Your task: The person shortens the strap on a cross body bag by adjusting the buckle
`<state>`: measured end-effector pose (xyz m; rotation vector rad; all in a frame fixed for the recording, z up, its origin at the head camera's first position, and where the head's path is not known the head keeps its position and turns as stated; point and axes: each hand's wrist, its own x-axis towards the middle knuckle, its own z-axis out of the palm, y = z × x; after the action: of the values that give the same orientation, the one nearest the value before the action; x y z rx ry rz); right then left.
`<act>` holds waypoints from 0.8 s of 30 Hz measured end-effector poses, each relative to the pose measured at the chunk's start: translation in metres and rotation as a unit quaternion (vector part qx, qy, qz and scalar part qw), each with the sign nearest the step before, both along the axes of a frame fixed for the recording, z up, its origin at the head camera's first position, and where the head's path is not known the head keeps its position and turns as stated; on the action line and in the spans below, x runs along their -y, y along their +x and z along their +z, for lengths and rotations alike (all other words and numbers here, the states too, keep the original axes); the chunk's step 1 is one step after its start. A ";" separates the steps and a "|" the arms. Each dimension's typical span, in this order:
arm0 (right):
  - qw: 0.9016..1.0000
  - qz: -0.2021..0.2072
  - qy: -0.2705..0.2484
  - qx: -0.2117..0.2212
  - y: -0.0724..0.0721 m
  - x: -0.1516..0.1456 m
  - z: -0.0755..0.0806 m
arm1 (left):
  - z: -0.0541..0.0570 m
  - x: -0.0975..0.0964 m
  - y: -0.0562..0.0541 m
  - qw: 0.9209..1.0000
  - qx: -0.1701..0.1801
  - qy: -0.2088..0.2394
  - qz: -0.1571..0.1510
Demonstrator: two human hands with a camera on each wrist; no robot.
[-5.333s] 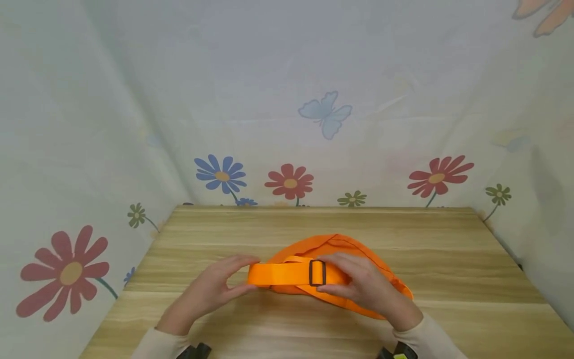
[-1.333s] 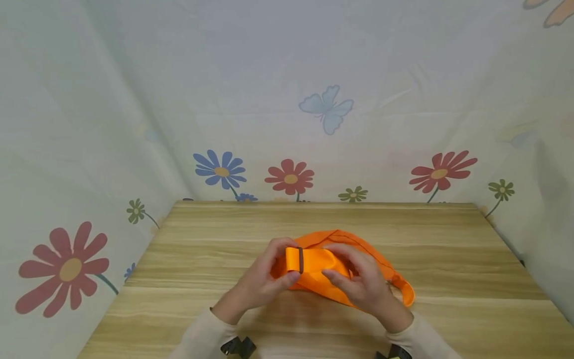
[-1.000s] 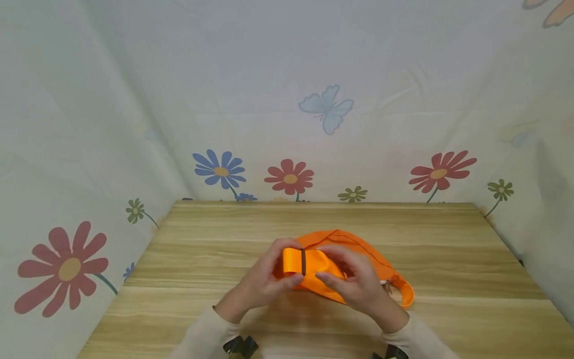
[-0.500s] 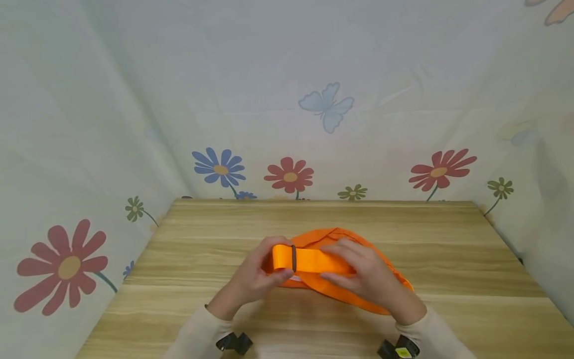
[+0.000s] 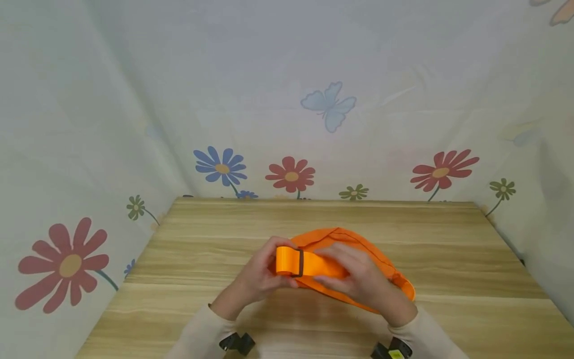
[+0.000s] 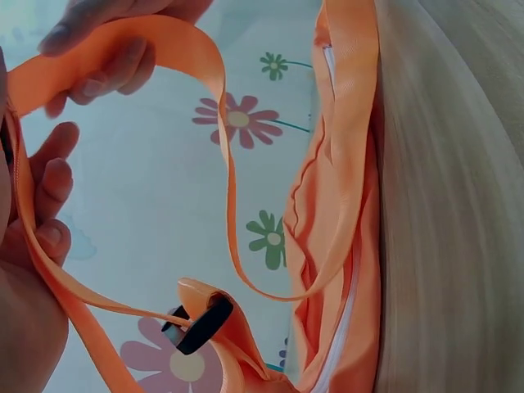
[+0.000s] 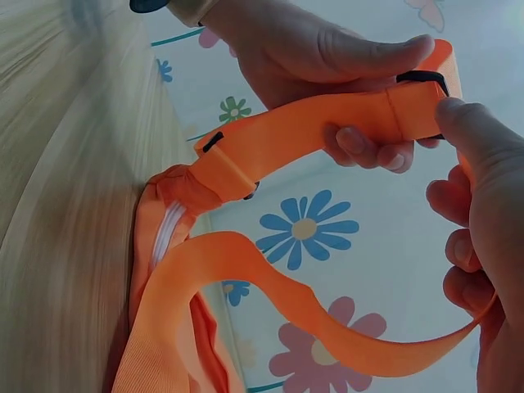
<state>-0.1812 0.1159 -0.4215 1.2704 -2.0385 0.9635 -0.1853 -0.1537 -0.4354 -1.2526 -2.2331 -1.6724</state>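
Observation:
An orange waist bag (image 5: pixel 341 238) with a white zip (image 7: pixel 169 229) lies on the wooden table. Its orange webbing strap (image 5: pixel 283 260) is raised in front of it, doubled into a short loop through a black strap slider (image 5: pixel 301 263). My left hand (image 5: pixel 253 279) holds the looped end, its fingertips right at the slider. With thumb and fingers my right hand (image 5: pixel 363 279) pinches the strap just right of the slider. Slack strap hangs from the hands to the bag in both wrist views. A black side-release buckle part (image 6: pixel 201 323) shows near the bag in the left wrist view.
The wood-grain table (image 5: pixel 215 219) extends around the bag. Behind it and at the sides hangs a pale curtain (image 5: pixel 251 99) printed with flowers and a butterfly. Each wrist carries a small black device (image 5: pixel 237 343).
Since the earliest frame the slider has gone from the right hand to beside the left, and the left hand has shifted right. In the last half second the hands have come slightly closer together.

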 end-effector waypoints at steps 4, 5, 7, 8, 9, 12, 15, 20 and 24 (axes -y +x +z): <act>1.000 0.003 0.010 0.001 -0.001 0.002 0.002 | 0.003 0.001 -0.001 0.999 -0.030 -0.036 0.027; 1.000 0.003 0.010 0.002 -0.001 0.002 0.002 | 0.004 0.002 -0.001 0.998 -0.038 -0.047 0.035; 1.000 0.003 0.010 0.002 -0.001 0.002 0.001 | 0.007 0.005 0.000 0.996 -0.044 -0.065 0.045; 1.000 0.003 0.009 0.003 -0.002 0.002 0.001 | 0.007 0.006 0.000 0.995 -0.047 -0.073 0.048; 1.000 0.003 0.008 0.006 -0.002 0.002 0.000 | 0.007 0.008 0.000 0.994 -0.054 -0.079 0.052; 1.000 0.000 0.008 0.017 -0.002 0.002 -0.001 | 0.005 0.011 -0.001 0.992 -0.069 -0.085 0.057; 1.000 -0.001 0.007 0.023 -0.001 0.002 0.000 | 0.002 0.012 -0.002 0.992 -0.078 -0.082 0.063; 1.000 -0.002 -0.001 0.008 0.000 0.002 0.000 | -0.001 0.012 -0.001 0.994 -0.071 -0.066 0.053; 1.000 -0.008 -0.004 0.008 0.000 0.001 0.000 | -0.001 0.010 -0.002 0.995 -0.071 -0.051 0.040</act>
<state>-0.1809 0.1149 -0.4213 1.2452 -2.0515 0.9770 -0.1871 -0.1638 -0.4367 -1.2441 -2.2754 -1.4120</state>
